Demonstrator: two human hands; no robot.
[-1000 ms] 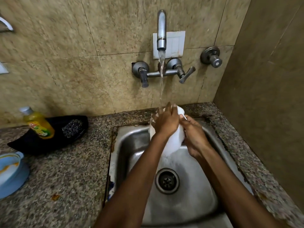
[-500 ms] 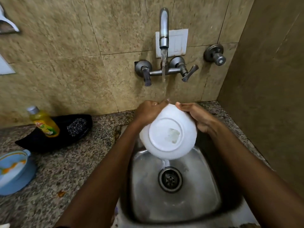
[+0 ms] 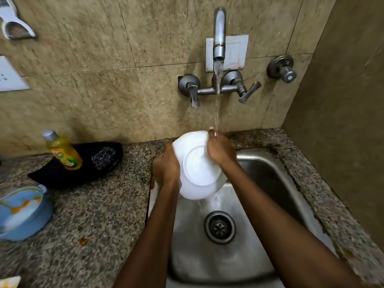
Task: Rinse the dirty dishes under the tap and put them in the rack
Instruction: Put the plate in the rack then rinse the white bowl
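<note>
A white bowl (image 3: 197, 173) is held tilted over the left side of the steel sink (image 3: 270, 173), its underside facing me. My left hand (image 3: 166, 169) grips its left rim. My right hand (image 3: 221, 150) lies over its upper right edge, fingers curled on the rim, under the stream of water running from the tap (image 3: 219, 34). Water drips off the bowl's lower edge toward the drain (image 3: 219, 227). No rack is in view.
On the granite counter at left stand a yellow dish-soap bottle (image 3: 63, 150) and a scrubber (image 3: 104, 157) on a black tray (image 3: 62, 175). A dirty blue bowl on a blue plate (image 3: 20, 210) sits at the left edge. Walls close in behind and right.
The bowl has shifted left and turned. My right hand moved from the bowl's right side onto its upper edge under the stream; my left hand slid down to the left rim.
</note>
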